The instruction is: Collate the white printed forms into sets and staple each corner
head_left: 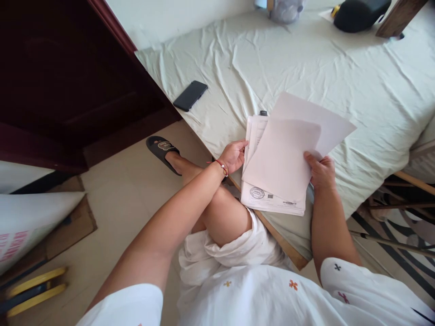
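Note:
My right hand [320, 170] pinches two blank white sheets [283, 151] at their right edge, thumb on top. The sheets are fanned, one reaching up and to the right. They lie over a stack of printed papers [277, 204], whose lower edge shows a round stamp and a small square mark. At the stack's left edge, my left hand [235, 156] has its fingers curled round the papers; a red beaded bracelet is on that wrist. Behind the stack's top edge a small black object [263, 113] peeks out, mostly hidden. The papers rest at the bed's edge, by my bare knee.
A black phone [190, 95] lies on the pale green bedsheet [370, 77]. At the back are a clear container [286, 11], a rounded black object [360, 14] and a wooden post [401, 18]. Lower left, a white sack [37, 222] and yellow-edged item [36, 290] sit on the floor.

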`<state>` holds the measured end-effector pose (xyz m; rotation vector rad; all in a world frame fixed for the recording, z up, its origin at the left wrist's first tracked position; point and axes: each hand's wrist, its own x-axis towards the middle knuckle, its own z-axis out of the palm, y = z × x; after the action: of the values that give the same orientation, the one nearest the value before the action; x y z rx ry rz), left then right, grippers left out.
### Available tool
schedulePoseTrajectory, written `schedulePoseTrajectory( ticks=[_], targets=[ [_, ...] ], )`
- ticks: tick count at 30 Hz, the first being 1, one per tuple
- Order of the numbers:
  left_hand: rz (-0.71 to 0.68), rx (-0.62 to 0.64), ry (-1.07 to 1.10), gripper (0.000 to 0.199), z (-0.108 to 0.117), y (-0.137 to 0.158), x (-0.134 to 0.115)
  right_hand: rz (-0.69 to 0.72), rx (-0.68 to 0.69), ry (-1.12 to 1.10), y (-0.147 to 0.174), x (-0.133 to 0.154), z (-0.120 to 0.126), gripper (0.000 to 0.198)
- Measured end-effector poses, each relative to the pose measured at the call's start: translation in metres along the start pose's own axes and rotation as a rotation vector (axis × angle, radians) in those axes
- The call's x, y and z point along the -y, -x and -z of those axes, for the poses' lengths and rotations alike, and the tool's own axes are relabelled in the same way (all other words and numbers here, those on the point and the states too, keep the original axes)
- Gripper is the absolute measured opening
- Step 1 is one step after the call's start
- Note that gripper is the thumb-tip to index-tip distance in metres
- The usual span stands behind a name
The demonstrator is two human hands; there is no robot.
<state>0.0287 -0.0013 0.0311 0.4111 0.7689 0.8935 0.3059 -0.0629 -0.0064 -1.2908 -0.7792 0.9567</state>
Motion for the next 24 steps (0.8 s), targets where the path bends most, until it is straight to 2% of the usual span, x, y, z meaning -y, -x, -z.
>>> schedulePoseTrajectory(
  ticks=[6,24],
  targets=[
    [-0.035,-0.007,-0.035,0.026,0.0000,-0.0012,0.0015,-0.024,-0.007,0.013,-0.0008,-0.0008,-0.0005,0.045],
    [-0.029,0.030,-0.059,0.025,-0.0023,-0.0013,0.0030,0.022,-0.025,0.003,-0.0018,-0.0028,-0.0034,0.035]
  ],
)
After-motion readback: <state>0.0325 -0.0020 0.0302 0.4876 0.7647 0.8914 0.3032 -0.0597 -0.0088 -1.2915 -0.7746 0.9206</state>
